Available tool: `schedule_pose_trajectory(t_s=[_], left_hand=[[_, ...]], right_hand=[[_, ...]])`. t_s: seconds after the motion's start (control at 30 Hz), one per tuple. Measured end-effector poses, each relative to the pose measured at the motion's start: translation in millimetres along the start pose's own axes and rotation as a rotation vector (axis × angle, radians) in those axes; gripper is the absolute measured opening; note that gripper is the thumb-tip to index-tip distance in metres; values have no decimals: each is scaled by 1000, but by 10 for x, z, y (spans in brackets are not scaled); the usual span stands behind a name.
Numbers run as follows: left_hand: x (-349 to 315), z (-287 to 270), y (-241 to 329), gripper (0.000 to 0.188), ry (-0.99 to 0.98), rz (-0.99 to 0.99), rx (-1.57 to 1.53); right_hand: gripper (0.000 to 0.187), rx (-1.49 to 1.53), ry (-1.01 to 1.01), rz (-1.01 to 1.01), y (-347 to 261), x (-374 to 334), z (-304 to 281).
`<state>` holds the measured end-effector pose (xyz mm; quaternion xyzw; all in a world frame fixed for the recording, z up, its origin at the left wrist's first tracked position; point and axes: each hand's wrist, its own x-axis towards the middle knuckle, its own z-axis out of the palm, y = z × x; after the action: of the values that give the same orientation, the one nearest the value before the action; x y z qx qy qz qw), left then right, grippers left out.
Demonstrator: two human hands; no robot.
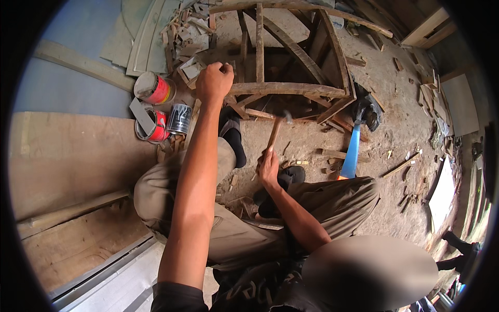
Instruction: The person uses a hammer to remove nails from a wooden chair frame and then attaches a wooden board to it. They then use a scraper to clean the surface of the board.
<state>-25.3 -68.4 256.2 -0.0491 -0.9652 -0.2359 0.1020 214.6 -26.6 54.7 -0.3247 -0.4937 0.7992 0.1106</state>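
Note:
A rough wooden frame [291, 89] of rails, posts and a diagonal brace stands on the floor before me. My left hand [214, 82] is closed at its near left corner, apparently gripping the end of the near rail; the fingers' undersides are hidden. In my right hand [268, 167] is a hammer [274, 134], held by its wooden handle. The metal head points away from me, just short of the frame's near lower side, and looks slightly blurred.
Left of the frame stand a red paint can [158, 90], an open red can [156, 127] and a dark can [180, 118]. A blue-bladed handsaw [351, 152] lies right, by a black plastic bag [368, 110]. Wood scraps [189, 31] litter the floor.

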Motion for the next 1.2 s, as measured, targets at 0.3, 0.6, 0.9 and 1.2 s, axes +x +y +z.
schedule_pose_trajectory(t_s=[0.3, 0.6, 0.9, 1.2], left_hand=[[19, 32, 52, 30, 12, 22, 32], [2, 14, -14, 31, 20, 12, 15], [9, 40, 67, 32, 32, 39, 13], [26, 57, -21, 32, 44, 58, 16]], right_hand=[[45, -306, -70, -72, 294, 135, 178], [50, -248, 17, 64, 77, -146, 25], [53, -530, -56, -102, 82, 143, 224], [51, -457, 11, 117, 326, -161, -77]])
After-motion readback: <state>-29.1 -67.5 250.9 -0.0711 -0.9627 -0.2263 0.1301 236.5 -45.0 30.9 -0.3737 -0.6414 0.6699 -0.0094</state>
